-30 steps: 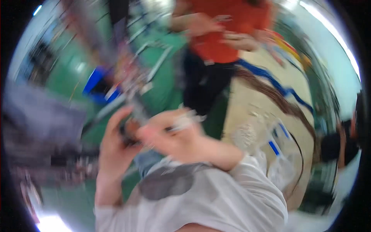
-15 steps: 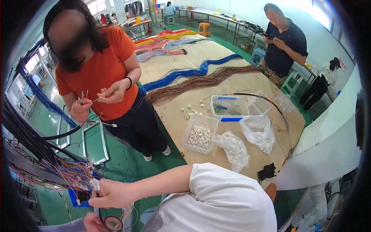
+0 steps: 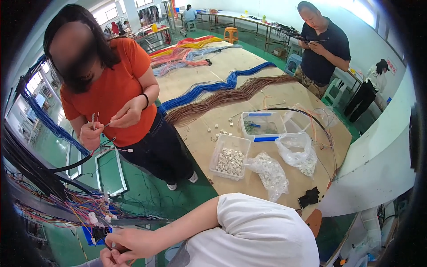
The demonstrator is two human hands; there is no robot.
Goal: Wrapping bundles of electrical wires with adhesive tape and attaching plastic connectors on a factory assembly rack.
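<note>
Low at the left, my right hand is closed, reaching in from a white sleeve. My left hand is right beside it, fingers bent in a pinch, partly cut off by the lower edge. Between the two sets of fingertips runs a thin black strip, mostly covered by the fingers. Just above my hands hang white plug connectors on a bundle of many-coloured wires. A blue bin shows behind them.
A person in orange stands ahead, handling a cable end. The table bears blue wires, brown wires, a tub of white connectors, bags of connectors and a black glove. Another person stands beyond.
My right hand has come down from the connectors to meet my left hand. The black tape roll seen by my left hand is now out of sight. The white connectors hang free.
</note>
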